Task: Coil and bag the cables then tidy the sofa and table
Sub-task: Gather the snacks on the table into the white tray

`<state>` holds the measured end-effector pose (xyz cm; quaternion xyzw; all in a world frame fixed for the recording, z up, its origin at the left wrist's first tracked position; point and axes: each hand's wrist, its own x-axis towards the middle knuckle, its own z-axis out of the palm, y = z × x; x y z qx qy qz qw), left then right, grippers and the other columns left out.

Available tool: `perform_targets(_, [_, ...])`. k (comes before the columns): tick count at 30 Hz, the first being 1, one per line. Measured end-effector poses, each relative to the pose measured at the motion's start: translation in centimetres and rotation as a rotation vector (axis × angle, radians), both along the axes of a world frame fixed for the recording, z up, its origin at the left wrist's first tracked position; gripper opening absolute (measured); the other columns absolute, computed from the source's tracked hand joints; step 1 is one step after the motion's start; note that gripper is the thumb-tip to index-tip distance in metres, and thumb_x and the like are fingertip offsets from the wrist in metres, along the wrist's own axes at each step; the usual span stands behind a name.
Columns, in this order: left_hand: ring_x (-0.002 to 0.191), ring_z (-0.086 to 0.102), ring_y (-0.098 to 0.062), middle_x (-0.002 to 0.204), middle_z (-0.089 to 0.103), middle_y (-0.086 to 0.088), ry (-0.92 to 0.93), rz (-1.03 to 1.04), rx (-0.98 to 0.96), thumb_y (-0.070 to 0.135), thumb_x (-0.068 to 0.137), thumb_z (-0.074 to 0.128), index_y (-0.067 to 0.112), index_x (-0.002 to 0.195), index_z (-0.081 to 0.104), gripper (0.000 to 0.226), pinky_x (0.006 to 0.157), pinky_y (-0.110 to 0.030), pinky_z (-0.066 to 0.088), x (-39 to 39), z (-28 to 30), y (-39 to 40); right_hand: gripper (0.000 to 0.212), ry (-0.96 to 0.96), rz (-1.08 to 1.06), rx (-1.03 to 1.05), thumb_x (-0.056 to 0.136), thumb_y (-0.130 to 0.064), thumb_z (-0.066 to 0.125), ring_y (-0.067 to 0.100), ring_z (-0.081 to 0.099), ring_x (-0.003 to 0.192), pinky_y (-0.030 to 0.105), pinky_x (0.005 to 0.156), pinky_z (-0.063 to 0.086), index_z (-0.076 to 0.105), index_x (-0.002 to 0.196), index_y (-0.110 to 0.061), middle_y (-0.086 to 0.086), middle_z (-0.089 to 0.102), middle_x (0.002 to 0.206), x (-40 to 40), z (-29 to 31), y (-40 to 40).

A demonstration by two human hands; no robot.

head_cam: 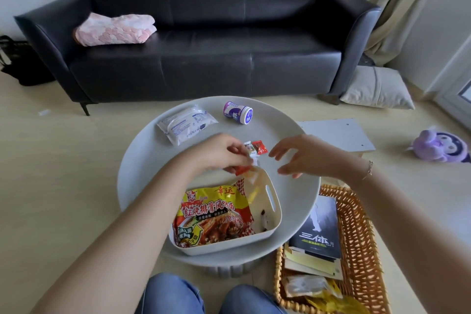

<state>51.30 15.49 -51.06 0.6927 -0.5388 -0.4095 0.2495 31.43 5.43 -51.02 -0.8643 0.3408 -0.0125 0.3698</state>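
1. Your left hand [219, 153] hovers over the far rim of the cream plastic bin [276, 214], its fingers curled round a small orange-red sachet [242, 169]. From that spot it looks meant to drop straight in.
2. Your right hand [305, 155] holds nothing; the fingers are spread and loosely bent, aimed at the two loose sachets, one white [249, 148] and one red [260, 147], which lie side by side on the round grey table [142, 181] between your hands. I judge it is reaching for them next.
3. The bin sits at the table's near edge, close to your knees, so short drops suffice. An instant noodle packet [211, 216] already fills most of it, leaving room along the right wall by the handle slot.
4. Still out on the table's far side: a white wet-wipe pack [187, 125] and a purple-and-white tub [238, 112] lying tipped over, well apart from the bin.
5. I see no cables anywhere here, so I cannot tell you where they lie; the table tidy is the step in hand.
6. The black sofa [204, 58] carries only a folded pink blanket [114, 29] at its left end. A wicker basket [356, 237] beside the table holds books [318, 232].
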Motion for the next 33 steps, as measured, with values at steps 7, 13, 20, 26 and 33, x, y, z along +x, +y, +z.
perform_targets(7, [0.095, 0.064, -0.006, 0.103, 0.070, 0.011, -0.197, -0.046, 0.037, 0.053, 0.086, 0.066, 0.034, 0.105, 0.071, 0.028, 0.087, -0.027, 0.052, -1.1, -4.2, -0.9, 0.014, -0.033, -0.139, -0.167, 0.090, -0.012, 0.063, 0.016, 0.063, 0.074, 0.020, 0.062, 0.054, 0.068, 0.100, -0.020, -0.002, 0.065, 0.100, -0.9, -1.3, -2.3])
perform_targets(13, [0.092, 0.064, -0.012, 0.091, 0.069, 0.009, -0.275, 0.296, -0.159, 0.023, 0.087, 0.069, 0.025, 0.090, 0.069, 0.004, 0.081, -0.026, 0.048, 3.6, -4.1, -3.7, 0.024, 0.047, -0.113, -0.289, 0.090, -0.014, 0.064, 0.008, 0.052, 0.085, 0.008, 0.073, 0.043, 0.069, 0.113, -0.017, -0.003, 0.061, 0.109, 1.8, -4.1, -4.6])
perform_targets(20, [0.135, 0.031, -0.029, 0.144, 0.035, -0.008, -0.721, 0.565, -0.047, 0.014, 0.084, 0.066, 0.022, 0.137, 0.049, 0.056, 0.104, -0.037, 0.034, 11.0, -7.0, -6.9, 0.030, 0.036, -0.029, -0.267, 0.089, -0.019, 0.066, 0.020, 0.059, 0.101, 0.026, 0.082, 0.047, 0.064, 0.119, -0.018, 0.005, 0.059, 0.120, 8.9, -5.7, -6.0])
perform_targets(26, [0.144, 0.020, -0.034, 0.158, 0.017, -0.013, -0.793, 0.486, 0.134, 0.036, 0.084, 0.070, 0.030, 0.154, 0.019, 0.087, 0.117, -0.041, 0.020, 14.4, -10.1, -7.9, 0.034, 0.052, -0.015, -0.228, 0.090, -0.019, 0.063, 0.021, 0.057, 0.110, 0.029, 0.088, 0.047, 0.061, 0.124, -0.019, 0.005, 0.057, 0.125, 11.9, -6.2, -5.6])
perform_targets(33, [0.117, 0.051, -0.031, 0.129, 0.058, -0.007, -0.675, 0.510, -0.062, 0.038, 0.085, 0.068, 0.023, 0.138, 0.049, 0.059, 0.094, -0.033, 0.038, 15.2, -9.2, -5.4, 0.029, -0.104, -0.142, -0.202, 0.092, -0.017, 0.061, 0.018, 0.057, 0.109, 0.023, 0.078, 0.043, 0.063, 0.121, -0.019, 0.003, 0.058, 0.126, 11.8, -6.8, -5.3])
